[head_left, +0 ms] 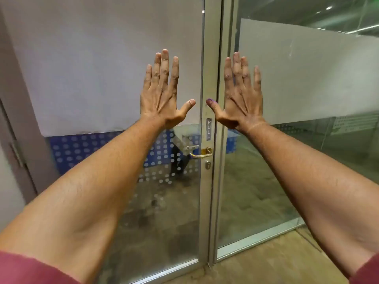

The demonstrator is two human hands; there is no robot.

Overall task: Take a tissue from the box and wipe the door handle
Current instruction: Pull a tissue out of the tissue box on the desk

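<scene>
A brass lever door handle [200, 154] sits on the metal frame of a glass door [209, 78], with a keyhole [208, 165] just below it and a "PULL" label [208, 129] above it. My left hand [162, 93] is raised in front of the door's frosted panel, fingers spread, back towards me, holding nothing. My right hand [241, 93] is raised the same way to the right of the frame, also empty. Both hands are well above the handle. No tissue box or tissue is in view.
A fixed glass panel [307, 89] with a frosted band stands right of the door. A grey wall [12, 119] runs along the left. Through the glass I see a blue dotted surface [69, 150] and floor. Wood-look floor [276, 263] lies at the bottom right.
</scene>
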